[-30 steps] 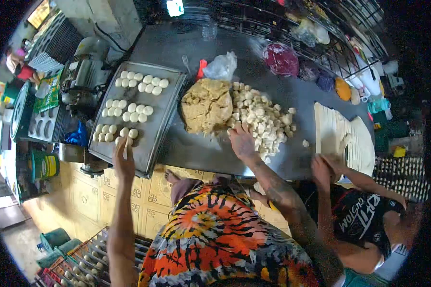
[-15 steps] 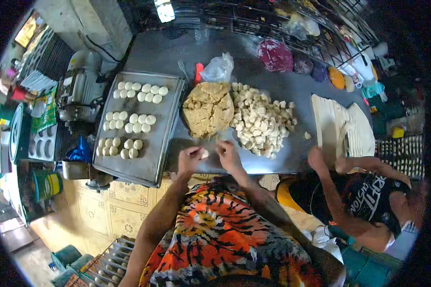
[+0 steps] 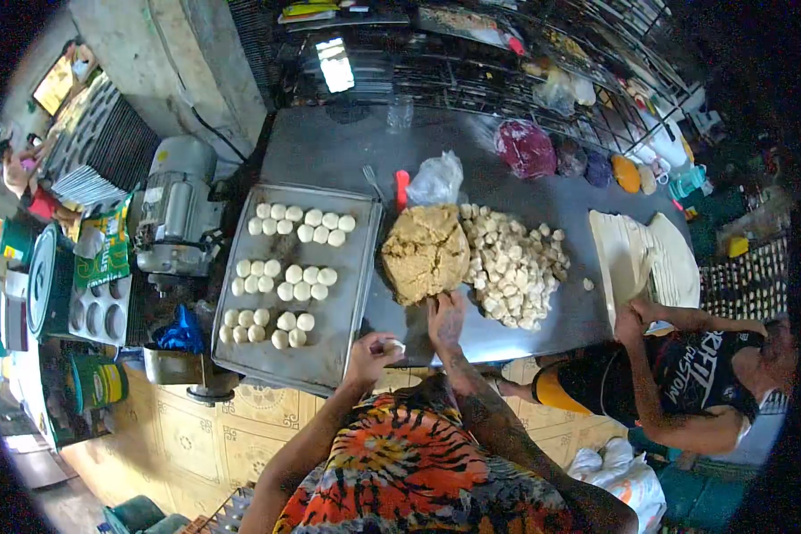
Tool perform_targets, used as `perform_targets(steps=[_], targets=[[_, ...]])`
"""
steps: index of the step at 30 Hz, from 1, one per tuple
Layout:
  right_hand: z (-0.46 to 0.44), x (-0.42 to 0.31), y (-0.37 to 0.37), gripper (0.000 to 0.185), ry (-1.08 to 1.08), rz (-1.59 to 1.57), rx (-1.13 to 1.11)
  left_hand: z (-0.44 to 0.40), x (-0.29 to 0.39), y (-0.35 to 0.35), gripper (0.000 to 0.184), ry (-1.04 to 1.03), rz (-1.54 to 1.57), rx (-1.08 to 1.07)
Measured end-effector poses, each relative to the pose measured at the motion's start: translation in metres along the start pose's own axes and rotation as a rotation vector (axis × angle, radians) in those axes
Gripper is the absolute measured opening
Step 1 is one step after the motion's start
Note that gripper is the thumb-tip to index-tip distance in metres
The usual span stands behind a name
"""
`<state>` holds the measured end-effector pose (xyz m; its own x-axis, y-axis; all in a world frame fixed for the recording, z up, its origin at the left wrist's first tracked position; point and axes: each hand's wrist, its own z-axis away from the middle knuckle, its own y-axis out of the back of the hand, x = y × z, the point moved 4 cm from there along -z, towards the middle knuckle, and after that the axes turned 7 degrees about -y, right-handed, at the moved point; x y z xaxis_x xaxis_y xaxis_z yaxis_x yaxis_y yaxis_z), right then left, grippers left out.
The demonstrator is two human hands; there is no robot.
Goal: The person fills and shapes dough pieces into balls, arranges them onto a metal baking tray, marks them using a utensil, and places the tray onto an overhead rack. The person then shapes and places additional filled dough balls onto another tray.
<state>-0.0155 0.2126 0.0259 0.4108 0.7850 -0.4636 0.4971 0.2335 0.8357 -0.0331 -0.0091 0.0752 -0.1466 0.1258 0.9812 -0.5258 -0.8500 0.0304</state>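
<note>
My left hand (image 3: 370, 360) is closed around a small pale dough piece (image 3: 396, 346), just off the lower right corner of the baking tray (image 3: 331, 363). My right hand (image 3: 446, 322) has its fingertips bunched at the near edge of a big cracked mound of brown filling (image 3: 425, 253), touching it. Right of the mound lies a heap of cut dough pieces (image 3: 516, 267). Round white dough balls (image 3: 256, 278) sit on the tray in three bands of small clusters.
A co-worker (image 3: 676, 374) at the right has both hands on a folded dough sheet (image 3: 636, 258). Behind the mound are a clear plastic bag (image 3: 436, 178), a red-handled tool (image 3: 402, 189) and a fork (image 3: 373, 182). A grey motor (image 3: 180, 205) stands left of the tray. Wrapped coloured lumps (image 3: 525, 149) line the back.
My right hand has moved forward to the filling's near edge. My left hand, still with the dough piece, has drawn back slightly. The whole view has shifted, so the table appears lower.
</note>
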Motion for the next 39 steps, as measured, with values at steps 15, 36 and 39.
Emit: perform_targets(steps=[15, 36, 39], targets=[[-0.015, 0.024, 0.049, 0.005, 0.597, -0.036, -0.218, 0.020, 0.017, -0.052, 0.017, 0.207, 0.021, 0.248], [-0.002, -0.009, 0.060, 0.033, 0.198, -0.395, -0.415, -0.050, 0.050, -0.081, 0.019, -0.310, -0.099, 0.174], [0.005, -0.019, 0.056, 0.037, 0.142, -0.390, -0.395, -0.058, 0.036, -0.061, 0.022, -0.121, -0.174, 0.248]])
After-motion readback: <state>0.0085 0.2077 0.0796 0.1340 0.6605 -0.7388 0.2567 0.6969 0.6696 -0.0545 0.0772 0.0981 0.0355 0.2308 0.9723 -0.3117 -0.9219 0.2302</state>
